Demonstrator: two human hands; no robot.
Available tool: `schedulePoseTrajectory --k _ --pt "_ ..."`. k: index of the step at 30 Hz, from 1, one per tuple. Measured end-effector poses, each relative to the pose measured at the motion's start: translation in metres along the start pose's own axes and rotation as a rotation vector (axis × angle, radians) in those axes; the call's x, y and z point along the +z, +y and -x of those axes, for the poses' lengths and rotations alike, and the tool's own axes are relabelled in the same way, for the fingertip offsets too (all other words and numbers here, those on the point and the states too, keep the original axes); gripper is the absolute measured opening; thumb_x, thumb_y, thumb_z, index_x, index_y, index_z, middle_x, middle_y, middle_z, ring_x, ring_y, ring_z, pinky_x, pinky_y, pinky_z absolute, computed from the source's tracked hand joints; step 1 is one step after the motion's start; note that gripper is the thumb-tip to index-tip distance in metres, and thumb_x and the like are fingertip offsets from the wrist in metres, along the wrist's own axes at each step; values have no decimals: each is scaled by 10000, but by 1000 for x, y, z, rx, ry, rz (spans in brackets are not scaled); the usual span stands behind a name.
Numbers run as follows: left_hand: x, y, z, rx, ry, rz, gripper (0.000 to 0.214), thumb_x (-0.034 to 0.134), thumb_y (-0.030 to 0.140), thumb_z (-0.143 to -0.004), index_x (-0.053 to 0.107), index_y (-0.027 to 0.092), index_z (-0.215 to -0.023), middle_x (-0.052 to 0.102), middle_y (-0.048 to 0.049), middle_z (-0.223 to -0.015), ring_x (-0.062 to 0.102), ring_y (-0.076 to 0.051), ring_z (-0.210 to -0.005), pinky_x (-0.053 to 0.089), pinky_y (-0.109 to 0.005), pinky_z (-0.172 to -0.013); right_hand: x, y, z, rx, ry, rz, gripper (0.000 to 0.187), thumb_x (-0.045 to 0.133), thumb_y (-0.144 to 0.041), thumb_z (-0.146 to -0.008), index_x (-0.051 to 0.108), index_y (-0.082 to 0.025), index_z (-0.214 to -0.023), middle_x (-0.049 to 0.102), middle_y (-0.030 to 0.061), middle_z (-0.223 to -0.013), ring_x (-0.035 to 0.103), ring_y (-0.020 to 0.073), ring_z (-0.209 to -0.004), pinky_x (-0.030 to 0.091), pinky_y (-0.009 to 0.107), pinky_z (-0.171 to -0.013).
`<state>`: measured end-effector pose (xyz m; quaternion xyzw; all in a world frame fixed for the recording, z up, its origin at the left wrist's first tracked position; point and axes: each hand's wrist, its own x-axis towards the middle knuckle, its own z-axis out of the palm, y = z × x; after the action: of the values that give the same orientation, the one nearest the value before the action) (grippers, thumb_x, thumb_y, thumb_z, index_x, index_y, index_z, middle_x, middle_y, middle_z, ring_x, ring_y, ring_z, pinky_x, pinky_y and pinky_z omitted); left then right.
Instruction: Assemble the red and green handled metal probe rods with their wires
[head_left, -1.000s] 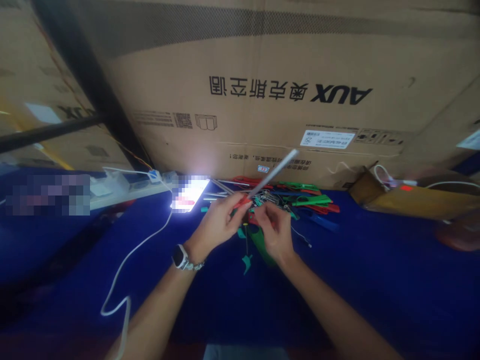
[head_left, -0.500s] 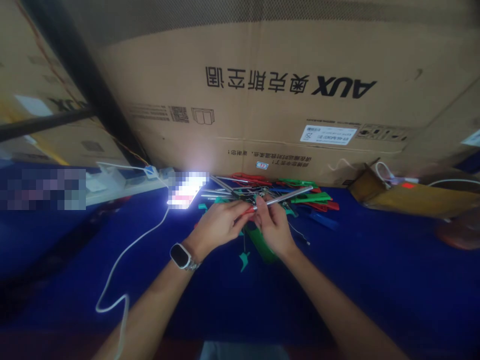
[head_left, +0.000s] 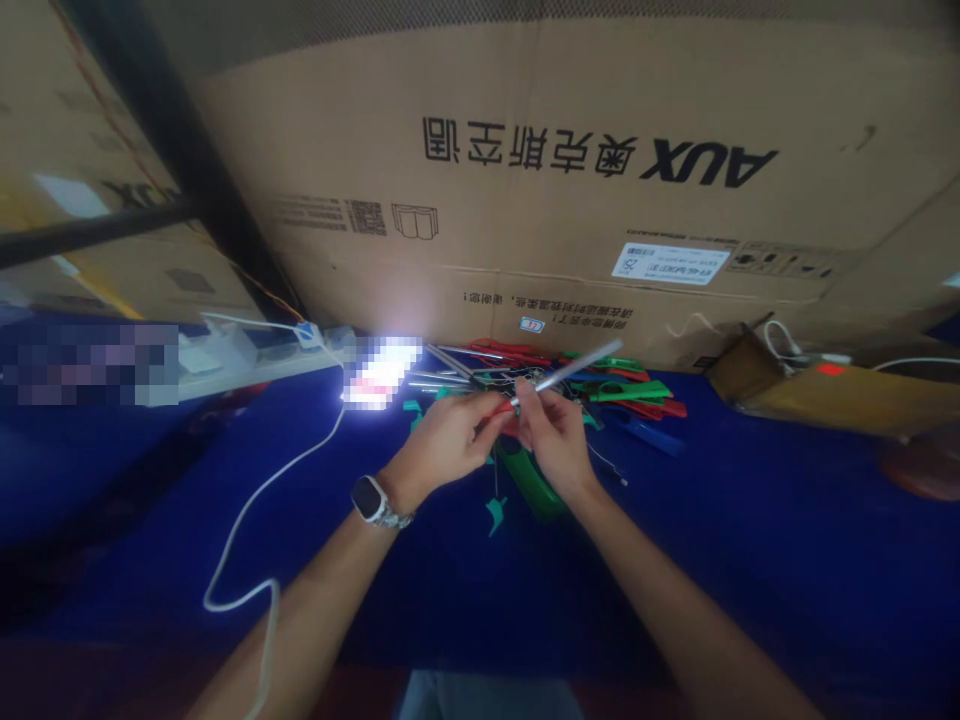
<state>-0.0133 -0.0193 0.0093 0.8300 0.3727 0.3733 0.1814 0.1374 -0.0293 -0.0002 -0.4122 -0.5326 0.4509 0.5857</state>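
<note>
Between my two hands is a silver metal tube (head_left: 577, 367) with a red piece at its left end. My left hand (head_left: 455, 438), wearing a watch (head_left: 369, 497) at the wrist, pinches the red piece. Closed around the tube close to that end is my right hand (head_left: 553, 435), and the tube's free end points up and to the right. Just beyond and under the hands lies a pile of red, green and blue plastic pieces and thin metal rods. A green handle-like piece (head_left: 531, 482) and a small teal piece (head_left: 496, 514) lie below the hands.
A large cardboard box (head_left: 525, 220) stands close behind the pile. To the left are a glowing phone-like screen (head_left: 382, 372), its white cable (head_left: 259, 490) and a power strip (head_left: 247, 360). An open small carton (head_left: 847, 400) sits on the blue table surface (head_left: 750, 560) at right.
The tube has tilted, its free end now pointing more steeply upward. Both hands keep their hold on it. The whole view has shifted slightly.
</note>
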Motion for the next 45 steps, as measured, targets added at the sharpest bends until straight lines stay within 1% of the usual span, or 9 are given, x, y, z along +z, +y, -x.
schedulePoseTrajectory --k 3,7,16,24,29,34,37,40,45 --pt "5 -1 -4 -255 95 465 318 453 436 -986 543 196 -799 536 32 -579 484 -102 -385 358 -230 -400 -10 -1 -4 13 -37 78 492 529 -635 -879 492 -208 -639 368 -79 -475 314 78 -421 264 232 -435" --pt "10 -8 -8 -421 208 816 415 545 600 -898 542 188 -850 569 31 -564 530 -126 -374 445 -249 -392 -22 6 -5 7 -98 521 419 596 -530 -848 511 -200 -604 481 -41 -538 423 101 -500 301 244 -506" --pt "28 -16 -9 -400 502 841 435 502 600 -930 589 185 -836 619 -6 -616 569 -123 -552 444 -225 -508 -2 -11 16 -46 -388 857 281 581 -408 -863 611 -200 -677 610 -25 -641 520 112 -585 308 242 -564" --pt "22 -2 -16 -539 535 1101 351 550 465 -950 600 163 -778 596 1 -691 529 -94 -561 442 -213 -532 -1 -7 20 -262 -194 1059 264 544 -330 -872 619 -196 -657 616 2 -592 511 128 -510 292 271 -525" --pt "17 14 -25 -695 811 1377 495 612 497 -907 366 195 -602 335 79 -517 345 -58 -418 329 -178 -393 14 -12 31 -407 -216 1237 291 521 -280 -873 726 -175 -1051 717 82 -846 640 215 -714 382 309 -600" --pt "4 10 -26 -709 790 1590 556 633 398 -892 232 206 -558 198 99 -461 200 -45 -362 201 -166 -328 10 -18 33 -410 -377 1103 588 627 -457 -805 626 -142 -1301 724 113 -1001 667 261 -853 466 329 -703" --pt "-1 3 -25 -621 784 1693 504 561 234 -877 186 209 -541 172 92 -443 185 -48 -352 189 -167 -327 -3 -17 22 -273 -270 947 389 535 -468 -900 688 -234 -1170 735 28 -866 662 182 -708 432 280 -624" --pt "0 0 -23 -586 758 1725 447 501 147 -805 156 215 -529 143 87 -433 173 -55 -342 177 -176 -323 -12 -11 11 -99 -92 1096 234 540 -381 -891 714 -236 -834 693 5 -682 642 175 -640 373 273 -575" --pt "3 -1 -21 -542 729 1750 418 479 125 -762 150 217 -521 138 84 -434 174 -54 -336 172 -176 -318 -7 1 4 4 -129 1308 323 660 -532 -793 686 -221 -710 724 72 -737 674 244 -696 406 311 -595"
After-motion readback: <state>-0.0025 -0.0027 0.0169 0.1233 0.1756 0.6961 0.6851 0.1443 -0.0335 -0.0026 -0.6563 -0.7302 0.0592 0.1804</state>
